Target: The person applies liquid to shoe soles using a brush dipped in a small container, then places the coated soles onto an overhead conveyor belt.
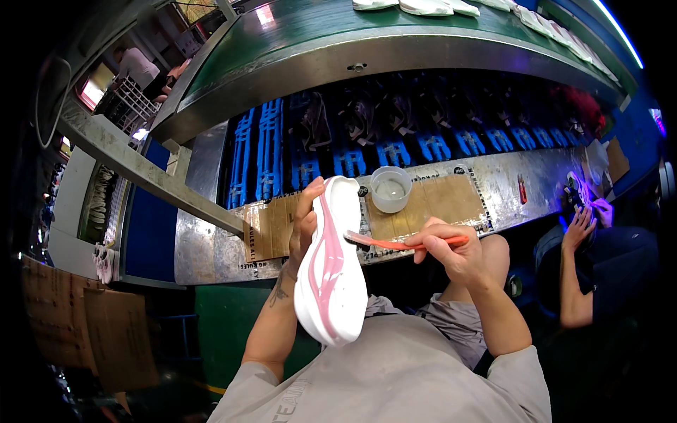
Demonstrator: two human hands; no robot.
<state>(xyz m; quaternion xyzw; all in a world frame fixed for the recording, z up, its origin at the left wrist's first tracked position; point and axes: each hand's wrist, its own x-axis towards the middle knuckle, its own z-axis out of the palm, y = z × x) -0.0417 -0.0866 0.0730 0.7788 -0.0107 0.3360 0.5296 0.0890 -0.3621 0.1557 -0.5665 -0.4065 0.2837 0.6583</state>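
A white shoe sole (pixel 350 282) with a glossy pink side band stands tilted up in front of my chest. My left hand (pixel 305 220) is closed around its upper left edge, with part of the fingers hidden behind it. Between the fingers and thumb of my right hand (pixel 455 252) is a brush (pixel 395 244) with an orange handle. Its bristle head meets the sole's right edge, near the middle. Just beyond the sole, a translucent plastic tub (pixel 390 190) with some pale contents rests on the bench.
Flattened cardboard (pixel 441 204) covers part of the metal bench (pixel 204 247). Red-handled pliers (pixel 522 189) lie to the right. Shoe uppers move-line fixtures (pixel 393 151) in blue stand behind, under a green conveyor belt (pixel 296 28) bearing white soles (pixel 427 6). At right, a co-worker's hands (pixel 582 225) hold a shoe.
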